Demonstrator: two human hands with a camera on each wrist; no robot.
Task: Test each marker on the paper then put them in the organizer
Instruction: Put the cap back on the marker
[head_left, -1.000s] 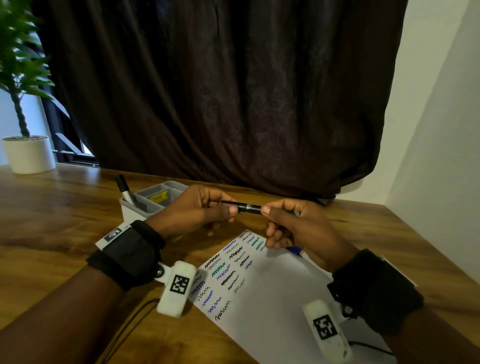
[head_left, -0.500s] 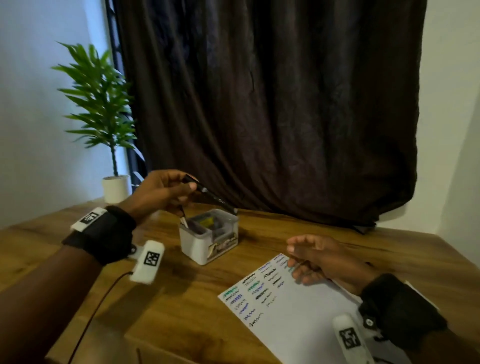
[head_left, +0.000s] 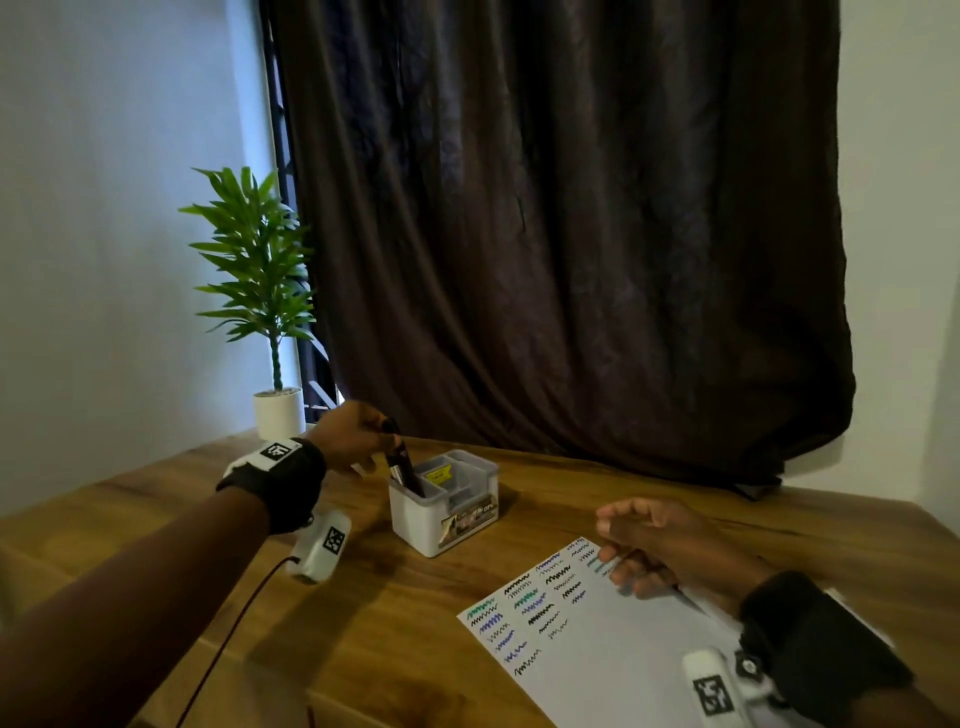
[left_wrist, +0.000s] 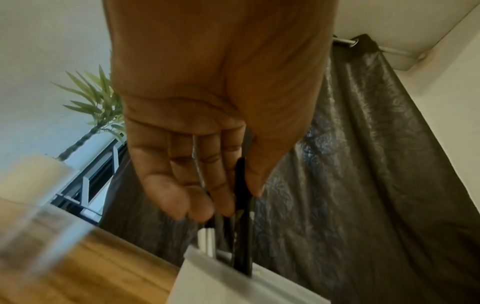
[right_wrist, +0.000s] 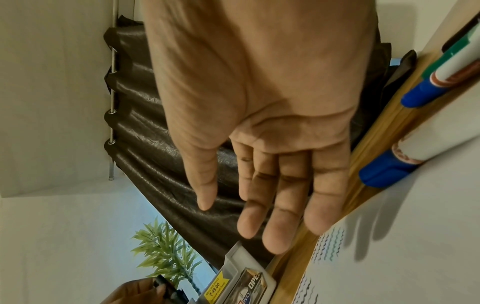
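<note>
1. Your left hand (head_left: 358, 436) pinches a black marker (head_left: 402, 465) between thumb and fingers (left_wrist: 221, 197), its lower end already inside the near-left compartment of the white organizer (head_left: 441, 525)
2. At least one more marker stands in that compartment, so lower yours straight down beside it; let go only once it rests on the bottom
3. Keep it near upright; a steep tilt could lever the light organizer across the desk (head_left: 363, 623)
4. Your right hand (head_left: 660, 545) hovers over the far corner of the paper (head_left: 613, 654), fingers (right_wrist: 275, 232) loosely extended and holding nothing
5. Blue-capped markers (right_wrist: 415, 96) lie on the paper just beside that hand, probably the next ones to test
6. The paper carries rows of squiggles, black, blue and green
</note>
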